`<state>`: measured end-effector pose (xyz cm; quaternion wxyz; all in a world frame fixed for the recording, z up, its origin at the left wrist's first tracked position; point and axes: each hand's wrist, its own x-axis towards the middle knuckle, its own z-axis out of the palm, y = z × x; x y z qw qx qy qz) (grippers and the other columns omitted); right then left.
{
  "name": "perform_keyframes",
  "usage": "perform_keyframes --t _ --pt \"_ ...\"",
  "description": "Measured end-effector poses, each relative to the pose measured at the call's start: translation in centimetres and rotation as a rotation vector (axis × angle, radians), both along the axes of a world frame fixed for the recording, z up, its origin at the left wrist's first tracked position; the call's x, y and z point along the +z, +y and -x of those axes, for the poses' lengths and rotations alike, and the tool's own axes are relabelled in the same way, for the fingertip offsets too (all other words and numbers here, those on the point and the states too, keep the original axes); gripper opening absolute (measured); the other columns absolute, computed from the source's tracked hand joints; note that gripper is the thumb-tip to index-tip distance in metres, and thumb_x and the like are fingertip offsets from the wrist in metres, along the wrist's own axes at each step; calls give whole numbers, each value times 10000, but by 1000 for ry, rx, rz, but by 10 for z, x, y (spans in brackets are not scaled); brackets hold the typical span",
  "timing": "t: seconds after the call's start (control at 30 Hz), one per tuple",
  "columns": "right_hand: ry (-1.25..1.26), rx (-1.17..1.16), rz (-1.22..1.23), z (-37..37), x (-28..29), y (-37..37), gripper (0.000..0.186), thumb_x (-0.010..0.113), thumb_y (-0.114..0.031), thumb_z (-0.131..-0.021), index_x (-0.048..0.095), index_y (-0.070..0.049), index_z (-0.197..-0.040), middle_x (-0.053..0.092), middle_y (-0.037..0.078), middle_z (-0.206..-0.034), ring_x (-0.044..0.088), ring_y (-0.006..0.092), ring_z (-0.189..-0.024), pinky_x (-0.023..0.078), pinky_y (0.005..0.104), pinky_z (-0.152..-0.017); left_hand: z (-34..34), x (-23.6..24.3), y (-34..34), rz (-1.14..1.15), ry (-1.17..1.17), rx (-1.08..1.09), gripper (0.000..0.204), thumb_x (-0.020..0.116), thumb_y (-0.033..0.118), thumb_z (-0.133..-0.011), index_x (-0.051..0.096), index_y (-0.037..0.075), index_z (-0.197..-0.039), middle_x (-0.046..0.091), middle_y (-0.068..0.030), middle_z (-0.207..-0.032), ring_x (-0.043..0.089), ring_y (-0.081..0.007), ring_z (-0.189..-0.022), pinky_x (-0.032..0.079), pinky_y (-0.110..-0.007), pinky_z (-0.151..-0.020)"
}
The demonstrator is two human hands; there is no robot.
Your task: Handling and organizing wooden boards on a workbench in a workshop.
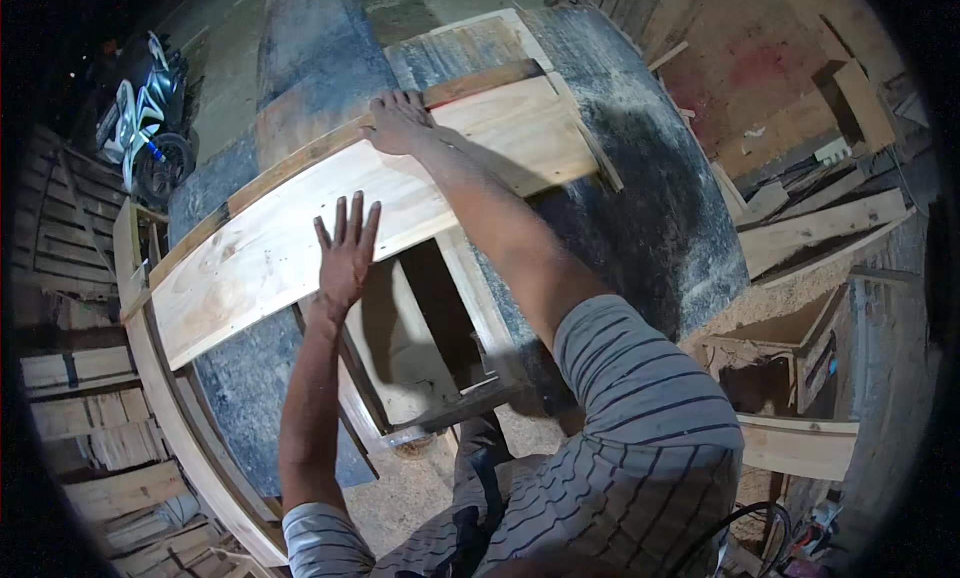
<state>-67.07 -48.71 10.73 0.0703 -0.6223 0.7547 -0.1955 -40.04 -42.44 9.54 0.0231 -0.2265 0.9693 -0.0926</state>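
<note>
A long pale wooden board (270,253) lies slantwise across the dark worktable. Along its far edge runs a narrower, browner wooden strip (300,158). My right hand (398,125) reaches over the board to this strip, its fingers bent over the strip and the thumb on the near side. With fingers spread, my left hand (347,253) is at the board's near edge, palm toward its face; whether it presses on the wood I cannot tell. Under the board, nearer to me, a wooden frame (470,278) with a gap in it sticks out.
The dark, scuffed worktable (650,208) extends to the right. Wood offcuts (830,218) and an open wooden box (780,348) stand at the right. Slatted wood (110,418) lines the left side. A motorcycle (150,128) is parked at the far left.
</note>
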Motion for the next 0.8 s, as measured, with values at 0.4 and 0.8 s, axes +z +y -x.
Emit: perform_keyframes --t 0.4,0.8 --pt "24 10 78 12 -18 -16 657 686 -537 -867 570 -46 -1288 514 214 -1292 438 385 -1290 284 545 -1078 -152 88 88 -249 -146 42 819 512 -33 -873 248 188 -1616 144 -129 -1694 163 -408 -1545 163 -696 -1189" --pt "134 35 -48 7 12 -17 683 723 -571 -832 552 -305 -1438 474 216 -1381 394 405 -1332 236 554 -1129 -273 171 170 -449 -378 176 619 482 77 -937 390 130 -1547 357 -71 -1626 357 -395 -1470 264 -661 -1180"
